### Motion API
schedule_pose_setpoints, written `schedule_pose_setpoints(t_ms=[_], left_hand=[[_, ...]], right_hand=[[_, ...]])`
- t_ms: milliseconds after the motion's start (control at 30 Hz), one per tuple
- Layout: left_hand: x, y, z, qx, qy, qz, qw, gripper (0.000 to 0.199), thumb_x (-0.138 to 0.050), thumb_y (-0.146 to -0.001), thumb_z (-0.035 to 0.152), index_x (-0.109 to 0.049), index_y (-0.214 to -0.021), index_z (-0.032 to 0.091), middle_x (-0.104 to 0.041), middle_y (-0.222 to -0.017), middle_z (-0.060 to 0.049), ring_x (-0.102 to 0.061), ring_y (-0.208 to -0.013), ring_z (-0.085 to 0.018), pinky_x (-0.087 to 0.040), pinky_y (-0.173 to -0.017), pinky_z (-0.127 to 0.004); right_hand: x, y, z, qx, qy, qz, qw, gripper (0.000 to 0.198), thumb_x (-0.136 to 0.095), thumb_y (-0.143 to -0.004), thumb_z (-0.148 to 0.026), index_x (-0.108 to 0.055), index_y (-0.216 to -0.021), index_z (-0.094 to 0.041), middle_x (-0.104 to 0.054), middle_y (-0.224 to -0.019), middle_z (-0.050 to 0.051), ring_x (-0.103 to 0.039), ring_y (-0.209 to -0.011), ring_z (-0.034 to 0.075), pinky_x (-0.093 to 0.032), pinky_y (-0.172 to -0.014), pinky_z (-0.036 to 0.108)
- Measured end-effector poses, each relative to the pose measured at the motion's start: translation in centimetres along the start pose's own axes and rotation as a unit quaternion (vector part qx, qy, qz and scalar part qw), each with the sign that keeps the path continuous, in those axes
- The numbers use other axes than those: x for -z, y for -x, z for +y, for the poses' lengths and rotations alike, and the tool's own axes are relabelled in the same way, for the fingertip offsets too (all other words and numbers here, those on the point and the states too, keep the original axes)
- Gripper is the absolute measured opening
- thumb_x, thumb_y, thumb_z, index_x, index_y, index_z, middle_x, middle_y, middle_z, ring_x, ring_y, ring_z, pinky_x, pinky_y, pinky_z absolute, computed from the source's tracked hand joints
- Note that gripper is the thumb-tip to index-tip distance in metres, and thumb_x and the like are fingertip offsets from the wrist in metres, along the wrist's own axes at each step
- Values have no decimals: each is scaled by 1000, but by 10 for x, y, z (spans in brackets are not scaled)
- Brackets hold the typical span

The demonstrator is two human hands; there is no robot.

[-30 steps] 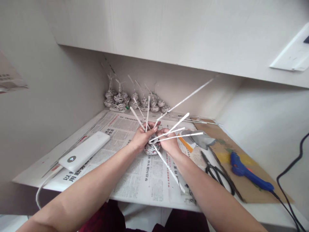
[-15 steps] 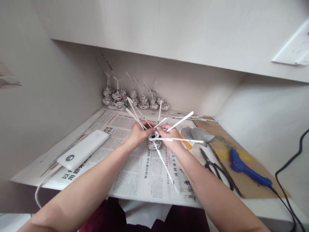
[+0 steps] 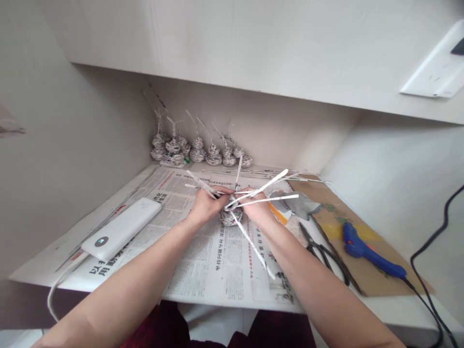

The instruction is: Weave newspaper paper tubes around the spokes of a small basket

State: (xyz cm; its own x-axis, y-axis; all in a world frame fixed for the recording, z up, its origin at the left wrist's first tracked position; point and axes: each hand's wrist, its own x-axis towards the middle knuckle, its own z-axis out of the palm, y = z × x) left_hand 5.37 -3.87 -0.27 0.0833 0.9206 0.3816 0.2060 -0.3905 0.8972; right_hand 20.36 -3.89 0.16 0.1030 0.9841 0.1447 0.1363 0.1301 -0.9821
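Observation:
Between my hands, over the newspaper, is a small round woven paper piece (image 3: 231, 218) with several rolled paper strips sticking out around its top. My left hand (image 3: 209, 203) is closed at its left side, thumb and fingers pinching the strips near the rim. From the right, my right hand (image 3: 253, 202) pinches the strips close to my left fingertips. One long paper strip (image 3: 252, 241) hangs out toward me, and another paper strip (image 3: 270, 183) points up to the right. The fingertips partly hide the far side of the piece.
Several woven paper gourds (image 3: 213, 155) stand along the back wall. A white power bank (image 3: 123, 227) with a cable lies left on the newspaper (image 3: 195, 263). At right are black scissors (image 3: 324, 253), a grey packet (image 3: 300, 205) and a blue glue gun (image 3: 373, 253) on cardboard (image 3: 384, 285).
The strips at the rim have shifted: the one that lay level to the right now slants upward, and those at left sit lower. Both hands stay at the piece.

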Motion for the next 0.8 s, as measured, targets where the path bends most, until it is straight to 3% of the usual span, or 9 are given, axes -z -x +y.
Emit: schedule_pose_setpoints(t_ms=[133, 267, 433, 667, 800], left_hand=[[2, 1, 4, -39, -80, 18, 996, 20, -60, -74, 16, -76, -85, 19, -75, -89, -5, -69, -85, -20, -52, -83, -32], [1, 1, 2, -58, -93, 30, 994, 20, -58, -74, 14, -76, -82, 20, -75, -88, -5, -68, -84, -19, -52, -84, -31], [-2, 1, -3, -25, -20, 27, 999, 18, -60, -74, 17, -75, -83, 20, -75, -89, -5, -69, -83, -20, -53, -82, -32], [-2, 2, -4, -36, -46, 42, 997, 19, -59, -73, 15, -75, -82, 21, -75, -87, -4, -68, -84, -19, -52, -85, -32], [-1, 0, 1, 24, 10, 32, 999, 16, -63, -71, 18, -75, -82, 17, -75, -86, -6, -68, -83, -21, -52, -82, -34]], right_hand=[[-5, 2, -3, -44, -110, -22, 993, 11, -66, -56, -26, -60, -59, -17, -53, -48, -4, -45, -44, 10, -35, -42, 22], [-7, 3, -9, -64, -148, -3, 987, 16, -65, -51, -20, -64, -65, -16, -57, -51, -3, -45, -43, 9, -32, -39, 21], [-7, 2, -11, -84, -153, 23, 984, 22, -64, -48, -17, -65, -70, -15, -59, -50, -3, -45, -41, 9, -35, -40, 22], [-9, 2, -8, -87, -140, 23, 986, 21, -67, -54, -24, -64, -74, -16, -59, -54, -2, -50, -44, 10, -35, -40, 22], [-10, 3, -6, -64, -124, 50, 989, 22, -70, -56, -28, -64, -72, -16, -61, -58, -1, -54, -48, 12, -40, -43, 23]])
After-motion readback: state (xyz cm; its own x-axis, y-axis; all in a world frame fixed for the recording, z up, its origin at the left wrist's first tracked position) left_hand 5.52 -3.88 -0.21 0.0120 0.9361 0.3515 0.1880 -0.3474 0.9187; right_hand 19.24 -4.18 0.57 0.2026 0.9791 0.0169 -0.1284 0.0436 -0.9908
